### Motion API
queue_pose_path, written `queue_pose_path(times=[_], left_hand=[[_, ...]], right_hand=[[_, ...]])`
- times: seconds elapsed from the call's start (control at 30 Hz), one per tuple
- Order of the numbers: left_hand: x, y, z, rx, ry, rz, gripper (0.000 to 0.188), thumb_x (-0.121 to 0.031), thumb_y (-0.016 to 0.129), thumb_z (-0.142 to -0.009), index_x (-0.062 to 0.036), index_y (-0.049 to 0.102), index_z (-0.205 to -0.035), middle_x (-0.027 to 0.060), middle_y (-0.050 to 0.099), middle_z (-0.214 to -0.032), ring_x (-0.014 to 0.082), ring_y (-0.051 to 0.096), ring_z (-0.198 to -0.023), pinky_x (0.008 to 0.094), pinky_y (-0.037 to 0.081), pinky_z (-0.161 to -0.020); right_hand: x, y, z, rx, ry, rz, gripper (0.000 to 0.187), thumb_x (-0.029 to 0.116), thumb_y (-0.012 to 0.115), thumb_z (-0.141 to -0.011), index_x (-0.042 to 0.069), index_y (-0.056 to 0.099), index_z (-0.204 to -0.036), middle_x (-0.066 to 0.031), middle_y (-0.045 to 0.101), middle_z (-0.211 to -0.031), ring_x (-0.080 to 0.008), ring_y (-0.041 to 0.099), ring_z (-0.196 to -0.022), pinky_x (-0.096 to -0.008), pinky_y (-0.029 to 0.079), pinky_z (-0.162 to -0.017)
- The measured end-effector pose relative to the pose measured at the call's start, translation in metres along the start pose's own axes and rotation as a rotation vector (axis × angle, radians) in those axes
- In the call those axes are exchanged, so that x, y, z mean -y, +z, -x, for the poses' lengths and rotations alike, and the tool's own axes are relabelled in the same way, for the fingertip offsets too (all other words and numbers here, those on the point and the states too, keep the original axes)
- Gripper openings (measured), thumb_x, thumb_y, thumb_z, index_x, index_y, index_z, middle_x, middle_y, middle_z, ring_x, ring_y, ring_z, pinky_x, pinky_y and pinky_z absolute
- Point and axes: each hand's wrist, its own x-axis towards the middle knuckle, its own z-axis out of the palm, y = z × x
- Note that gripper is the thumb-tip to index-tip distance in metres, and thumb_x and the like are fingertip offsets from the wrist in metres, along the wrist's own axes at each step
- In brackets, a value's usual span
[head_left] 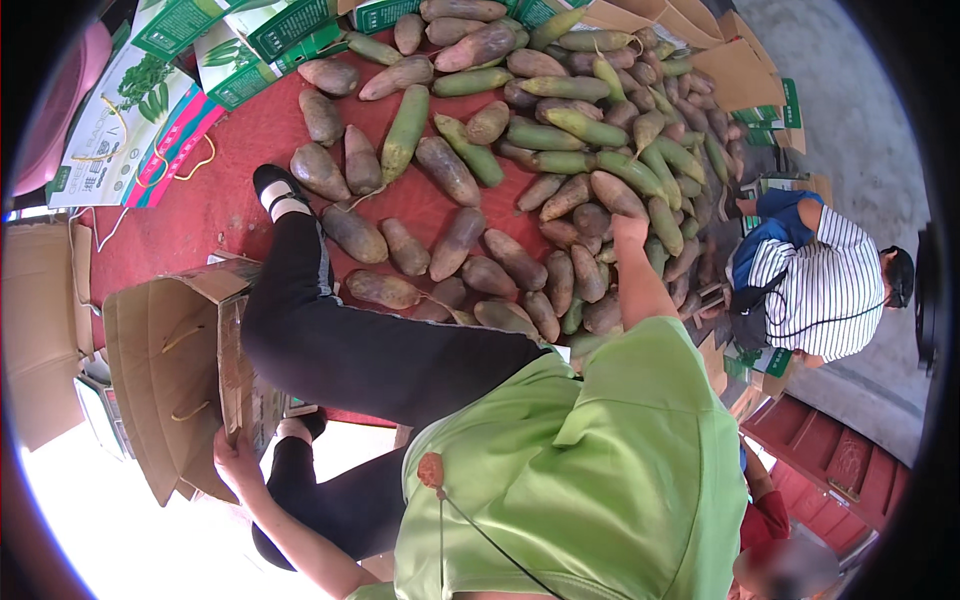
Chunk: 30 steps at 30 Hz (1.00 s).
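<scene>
My left hand [236, 462] grips the edge of an open cardboard box [160, 350] that stands beside my legs at the left, its brown flaps spread out. My right hand [631, 232] reaches into the heap of radishes, its fingers closed round the near end of a purplish radish [616, 193]. Around that hand lie more purplish radishes [458, 243] and long green radishes [407, 130], spread over a red ground cover [245, 140]. The pile is densest at the far right. The inside of the box is mostly hidden by its flaps.
Printed green-and-white cartons [290, 30] and a white carton with cord handles [130, 130] stand at the far left. A pink tub [75, 90] is behind them. One person in a striped shirt [835, 285] crouches at the right; another in red [765, 520] is at lower right.
</scene>
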Motion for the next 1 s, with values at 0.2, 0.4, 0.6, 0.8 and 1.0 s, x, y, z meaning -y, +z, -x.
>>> queue_pose_path(times=[0.2, 0.4, 0.6, 0.8, 1.0], left_hand=[[0.013, -0.002, 0.002, 0.043, -0.048, 0.022, 0.025, -0.002, 0.055, -0.076, 0.0008, 0.058, -0.1, 0.0195, 0.06, -0.085, 0.0348, 0.059, -0.076, 0.0384, 0.047, -0.071], [-0.001, 0.0, 0.005, -0.044, 0.046, 0.038, 0.01, -0.004, 0.057, -0.082, 0.0023, 0.056, -0.089, 0.0168, 0.056, -0.073, 0.0274, 0.053, -0.063, 0.0345, 0.044, -0.062], [-0.022, -0.006, 0.005, -0.03, 0.004, 0.005, 0.008, -0.002, 0.058, -0.081, 0.0013, 0.055, -0.088, 0.0145, 0.054, -0.068, 0.0208, 0.05, -0.058, 0.0329, 0.043, -0.058], [-0.017, -0.007, 0.007, -0.01, -0.016, 0.021, 0.012, 0.0, 0.057, -0.08, 0.0007, 0.056, -0.092, 0.0141, 0.056, -0.069, 0.0206, 0.051, -0.059, 0.0327, 0.044, -0.058], [-0.007, -0.007, 0.007, 0.005, -0.067, 0.014, 0.013, -0.001, 0.057, -0.08, 0.0008, 0.057, -0.093, 0.0165, 0.058, -0.074, 0.0264, 0.055, -0.064, 0.0346, 0.045, -0.062]], right_hand=[[-0.001, -0.03, 0.007, 0.024, 0.374, -0.559, 0.066, 0.018, 0.071, -0.073, 0.004, 0.042, -0.131, -0.0149, 0.049, -0.124, -0.0274, 0.05, -0.109, -0.0403, 0.045, -0.083], [-0.021, -0.034, -0.024, 0.244, 0.54, -0.852, 0.072, 0.027, 0.073, -0.074, 0.011, 0.037, -0.135, -0.0118, 0.037, -0.135, -0.0279, 0.034, -0.121, -0.0414, 0.035, -0.094], [-0.034, -0.024, -0.026, 0.246, 0.681, -0.933, 0.071, 0.033, 0.076, -0.072, 0.014, 0.041, -0.131, -0.006, 0.042, -0.128, -0.0268, 0.037, -0.115, -0.0385, 0.032, -0.097], [-0.012, -0.014, 0.005, 0.313, 0.438, -0.747, 0.072, 0.023, 0.082, -0.065, 0.009, 0.044, -0.124, -0.0083, 0.047, -0.117, -0.0222, 0.044, -0.099, -0.0395, 0.04, -0.076], [0.028, -0.011, 0.044, 0.206, 0.328, -0.718, 0.092, 0.018, 0.084, -0.059, 0.008, 0.032, -0.133, -0.0085, 0.047, -0.12, -0.0236, 0.046, -0.103, -0.0407, 0.042, -0.082]])
